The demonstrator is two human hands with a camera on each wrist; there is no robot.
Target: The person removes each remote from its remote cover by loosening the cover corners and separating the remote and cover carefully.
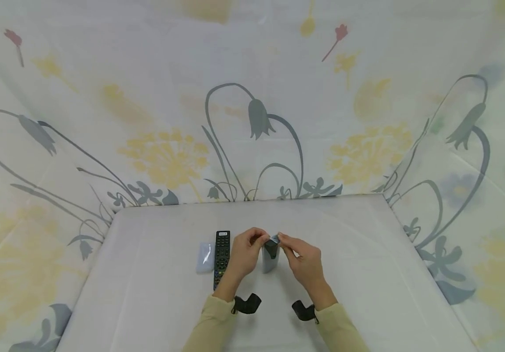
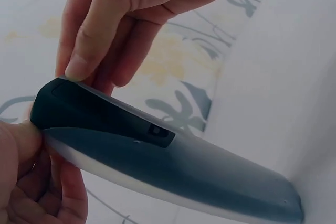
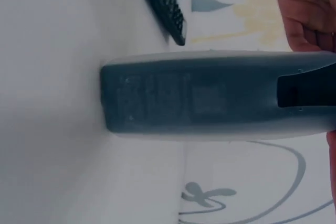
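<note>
A slim blue-grey handheld device with pale edges and a black end piece stands upright, its lower end at the white table. My left hand pinches one side of its top, thumb and fingertips at the black end. Opposite it, my right hand pinches the other top corner. Faint printed panels show through on the flat face of the device in the right wrist view. In the left wrist view, both hands hold the black end, and a small square mark lies near that piece's lower tip.
A black remote control with many buttons lies left of my left hand, partly covered by the forearm. Beside it lies a pale blue, shiny flat packet. Flower-printed cloth rises behind and at both sides of the white table.
</note>
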